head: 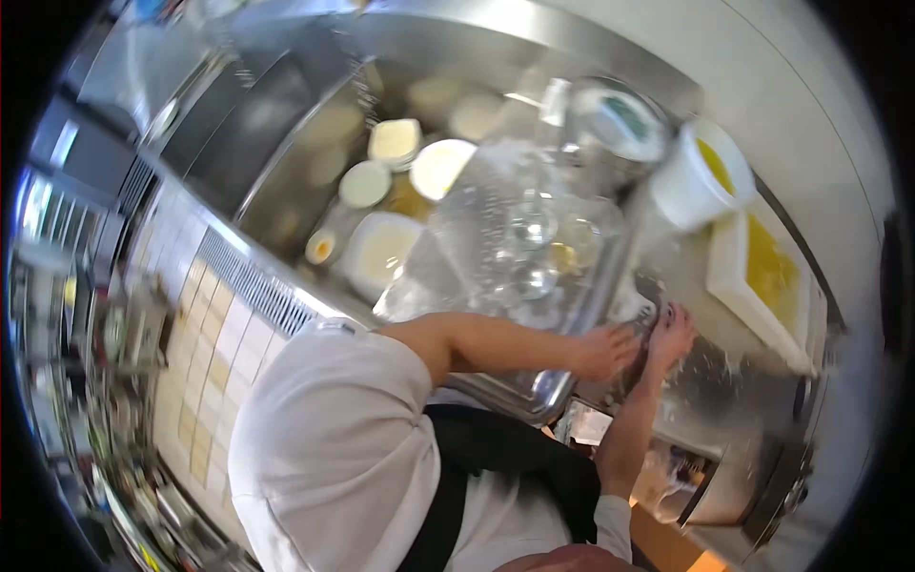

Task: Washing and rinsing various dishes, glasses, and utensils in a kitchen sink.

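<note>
My left hand (pixel 607 352) reaches across to the right, over the steel counter beside the sink. Close by it is my right hand (pixel 672 333), its fingers bent. Between the two lies a small, blurred, glossy object (pixel 643 325), too smeared to name; I cannot tell whether either hand grips it. Just past them, a whitish blurred item (pixel 630 304) rests near the sink edge. A steel tray (pixel 547 390) with a rounded rim runs beneath my left forearm and holds clear glassware (pixel 532 225) in water.
Several plates and bowls, including a square white bowl (pixel 386 250), lie in the steel sink (pixel 286 179). A white bucket (pixel 679 179) and a white rectangular tub (pixel 743 279), both with yellow inside, stand at right. A round container (pixel 615 121) sits behind. Tiled floor (pixel 214 343) shows left.
</note>
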